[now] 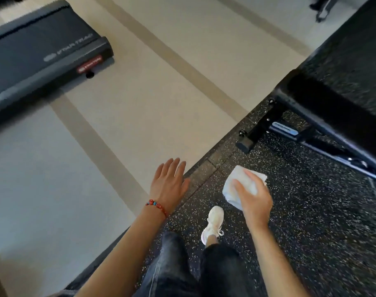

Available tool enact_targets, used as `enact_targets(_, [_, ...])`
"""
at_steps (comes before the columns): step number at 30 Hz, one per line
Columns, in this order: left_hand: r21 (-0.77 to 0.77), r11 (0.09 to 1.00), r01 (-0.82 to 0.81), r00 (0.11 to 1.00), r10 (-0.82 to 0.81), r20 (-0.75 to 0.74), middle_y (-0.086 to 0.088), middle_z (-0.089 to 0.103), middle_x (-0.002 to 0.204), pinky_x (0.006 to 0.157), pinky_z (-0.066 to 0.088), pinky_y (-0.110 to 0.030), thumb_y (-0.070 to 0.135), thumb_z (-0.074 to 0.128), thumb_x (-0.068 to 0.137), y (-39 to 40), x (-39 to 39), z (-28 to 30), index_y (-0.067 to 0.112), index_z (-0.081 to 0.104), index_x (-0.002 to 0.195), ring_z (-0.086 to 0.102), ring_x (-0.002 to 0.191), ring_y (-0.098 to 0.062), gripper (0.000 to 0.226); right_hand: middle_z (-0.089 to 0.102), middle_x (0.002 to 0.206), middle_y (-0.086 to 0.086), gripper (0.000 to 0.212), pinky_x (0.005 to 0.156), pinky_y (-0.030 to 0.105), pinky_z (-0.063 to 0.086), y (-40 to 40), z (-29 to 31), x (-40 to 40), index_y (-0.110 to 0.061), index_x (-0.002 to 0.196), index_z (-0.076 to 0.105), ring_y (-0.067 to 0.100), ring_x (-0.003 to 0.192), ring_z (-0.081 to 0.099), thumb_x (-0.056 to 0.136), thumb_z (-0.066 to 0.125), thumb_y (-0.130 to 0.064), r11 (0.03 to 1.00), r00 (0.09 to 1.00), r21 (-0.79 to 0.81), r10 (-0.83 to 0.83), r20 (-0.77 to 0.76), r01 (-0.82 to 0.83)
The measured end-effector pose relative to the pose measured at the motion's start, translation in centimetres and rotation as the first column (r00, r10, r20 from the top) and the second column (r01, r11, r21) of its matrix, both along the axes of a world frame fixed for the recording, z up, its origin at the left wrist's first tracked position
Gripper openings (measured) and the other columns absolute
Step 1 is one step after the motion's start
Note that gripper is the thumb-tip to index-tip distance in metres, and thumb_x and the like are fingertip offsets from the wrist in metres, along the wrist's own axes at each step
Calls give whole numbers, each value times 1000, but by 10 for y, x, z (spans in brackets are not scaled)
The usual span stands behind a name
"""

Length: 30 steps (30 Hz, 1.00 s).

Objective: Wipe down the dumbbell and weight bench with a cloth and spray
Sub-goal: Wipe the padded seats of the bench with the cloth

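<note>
My right hand (254,200) grips a folded white cloth (240,185) in mid air over the speckled black rubber floor. My left hand (168,185) is held out flat with fingers spread and holds nothing; a red beaded bracelet circles its wrist. The black weight bench (343,71) stands at the right, its padded top blurred, with its metal frame and foot (266,129) resting on the rubber floor. Both hands are apart from the bench. No dumbbell or spray bottle shows.
A dark treadmill deck (43,50) lies at the upper left on the pale tiled floor (140,93). The rubber mat edge (204,166) runs diagonally between the two floors. My legs in dark jeans and a white shoe (213,224) are below.
</note>
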State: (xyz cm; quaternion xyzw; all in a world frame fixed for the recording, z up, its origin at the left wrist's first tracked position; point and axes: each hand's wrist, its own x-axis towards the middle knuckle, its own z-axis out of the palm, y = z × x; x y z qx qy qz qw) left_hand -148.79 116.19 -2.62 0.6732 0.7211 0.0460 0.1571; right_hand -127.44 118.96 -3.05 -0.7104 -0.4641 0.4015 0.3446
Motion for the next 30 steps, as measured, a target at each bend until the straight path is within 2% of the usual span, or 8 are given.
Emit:
enact_targets(6, [6,991,130,991,-130,-27,-10,36,147,113,14,-38,41,33,97,90,55,-2,12,32,142,28,137,-25,53,61,113,0,36,85,33,44,65,-6,55,-39,104,63,16,100,55,73,75,-28,994,993,7,-111,-35,111])
enact_targets(11, [22,979,205,979,-204,-27,-12,38,145,112,18,-40,37,37,97,158,101,3,11,35,140,31,135,-28,51,61,108,-2,35,70,9,37,121,-2,100,-44,99,62,10,91,54,71,76,-28,985,985,26,-169,-31,169])
enact_targets(15, [56,970,237,971,-237,2,-16,44,140,110,25,-45,35,43,95,209,127,13,7,42,136,38,131,-33,49,60,112,1,36,74,18,38,163,1,122,-37,104,65,10,92,54,71,76,-27,977,976,4,-212,-40,212])
enact_targets(19, [57,958,281,960,-282,0,-16,44,141,109,26,-45,35,43,95,265,140,14,7,42,136,38,130,-33,50,61,110,-1,36,79,21,39,208,-1,133,-39,104,63,8,92,53,72,76,-29,968,968,26,-250,-34,251])
enact_targets(22, [51,943,328,945,-327,-15,-15,41,143,110,23,-44,41,32,97,317,146,7,9,38,139,34,133,-32,53,61,109,3,37,81,26,41,248,-6,135,-38,104,63,12,92,53,71,76,-29,961,962,31,-273,-15,273])
enact_targets(25, [35,918,395,918,-396,4,-15,42,142,110,24,-45,54,3,92,372,153,7,9,39,138,36,131,-32,74,59,111,3,36,80,24,40,290,-10,137,-38,104,63,9,91,51,72,76,-29,939,939,22,-342,-20,343])
enact_targets(26, [30,908,418,909,-418,2,-16,43,142,110,24,-45,54,2,92,392,155,7,9,40,138,37,131,-33,75,59,112,3,36,81,23,40,305,-10,137,-37,105,63,9,92,51,72,76,-29,932,932,16,-362,-24,362])
enact_targets(30, [66,873,484,874,-485,5,-20,52,132,103,34,-49,35,45,94,464,162,6,4,49,130,47,122,-38,48,59,115,3,37,82,19,38,359,-11,141,-35,107,63,12,100,52,73,76,-29,901,901,2,-433,-14,433])
